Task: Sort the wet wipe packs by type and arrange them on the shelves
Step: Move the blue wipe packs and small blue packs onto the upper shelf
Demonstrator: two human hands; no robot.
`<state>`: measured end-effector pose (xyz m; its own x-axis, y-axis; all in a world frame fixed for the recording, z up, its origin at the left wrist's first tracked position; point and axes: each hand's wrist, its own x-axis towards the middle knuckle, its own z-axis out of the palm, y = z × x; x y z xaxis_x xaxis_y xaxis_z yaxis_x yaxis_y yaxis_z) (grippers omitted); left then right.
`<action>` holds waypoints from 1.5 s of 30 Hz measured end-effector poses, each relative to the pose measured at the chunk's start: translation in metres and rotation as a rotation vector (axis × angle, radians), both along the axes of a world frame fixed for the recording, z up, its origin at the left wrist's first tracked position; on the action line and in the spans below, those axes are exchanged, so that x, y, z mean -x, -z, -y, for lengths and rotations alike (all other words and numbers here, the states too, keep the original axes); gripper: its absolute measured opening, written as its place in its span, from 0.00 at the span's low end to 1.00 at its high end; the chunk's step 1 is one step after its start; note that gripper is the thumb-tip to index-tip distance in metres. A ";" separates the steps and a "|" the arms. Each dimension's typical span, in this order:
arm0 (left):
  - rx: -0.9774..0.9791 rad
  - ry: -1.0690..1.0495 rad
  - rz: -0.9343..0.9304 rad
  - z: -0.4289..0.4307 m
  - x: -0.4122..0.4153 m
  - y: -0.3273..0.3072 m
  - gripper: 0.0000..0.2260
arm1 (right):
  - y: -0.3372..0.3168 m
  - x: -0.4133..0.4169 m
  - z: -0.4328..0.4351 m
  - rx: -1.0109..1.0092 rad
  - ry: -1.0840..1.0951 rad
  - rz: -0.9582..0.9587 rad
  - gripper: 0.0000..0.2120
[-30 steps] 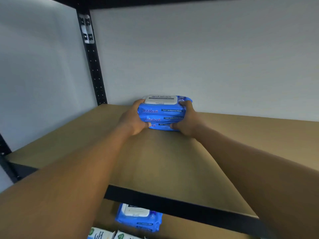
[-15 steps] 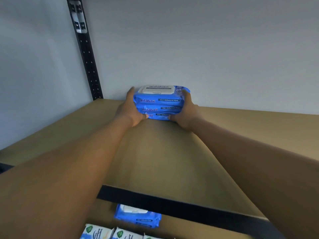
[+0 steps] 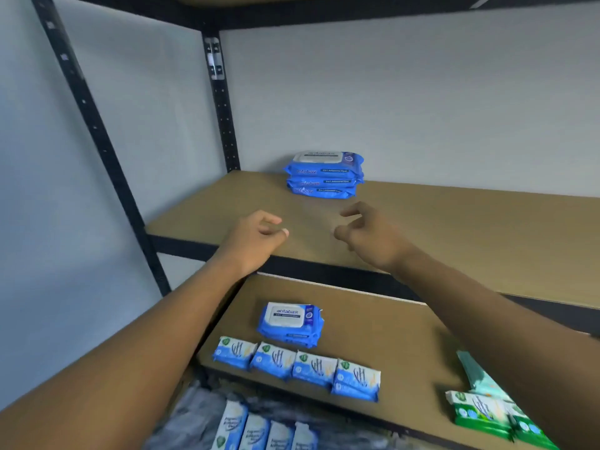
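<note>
A stack of three blue Antabax wipe packs stands at the back of the upper shelf, against the wall. My left hand and my right hand hover over the shelf's front part, well short of the stack, fingers loosely curled and holding nothing. On the lower shelf lies another blue Antabax stack. In front of it runs a row of several light-blue packs. Green packs lie at the lower shelf's right.
Black metal uprights frame the shelving at the left, with a grey wall behind. Below the lower shelf, several more light-blue packs stand on dark plastic. A shelf board crosses the top of the view.
Both hands have let go of the blue stack and pulled back toward me. The stack stays at the back of the upper shelf. The view has tipped down and shows the lower shelf.
</note>
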<state>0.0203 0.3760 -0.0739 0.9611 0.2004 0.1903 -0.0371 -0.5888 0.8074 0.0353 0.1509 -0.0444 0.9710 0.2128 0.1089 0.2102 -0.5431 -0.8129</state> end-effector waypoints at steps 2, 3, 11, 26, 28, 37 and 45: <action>0.031 -0.018 0.019 -0.001 0.035 0.008 0.06 | 0.009 0.039 -0.005 -0.068 -0.018 0.052 0.12; 0.037 -0.033 0.023 -0.002 0.050 0.016 0.06 | 0.016 0.054 -0.008 -0.093 -0.031 0.071 0.10; 0.034 -0.128 -0.202 -0.019 0.103 0.103 0.10 | 0.109 0.084 -0.028 -0.137 -0.040 -0.272 0.06; 0.069 -0.182 -0.444 -0.073 -0.027 0.294 0.16 | 0.315 -0.069 -0.082 -0.159 0.274 -0.549 0.07; 0.105 -0.180 -0.448 -0.073 -0.044 0.311 0.05 | 0.342 -0.085 -0.085 -0.136 0.298 -0.533 0.10; 0.197 -0.194 -0.411 -0.074 -0.103 0.345 0.19 | 0.396 -0.123 -0.091 -0.258 0.392 -0.612 0.21; 0.335 -0.181 -0.526 -0.066 -0.135 0.369 0.21 | 0.410 -0.145 -0.102 -0.364 0.406 -0.703 0.22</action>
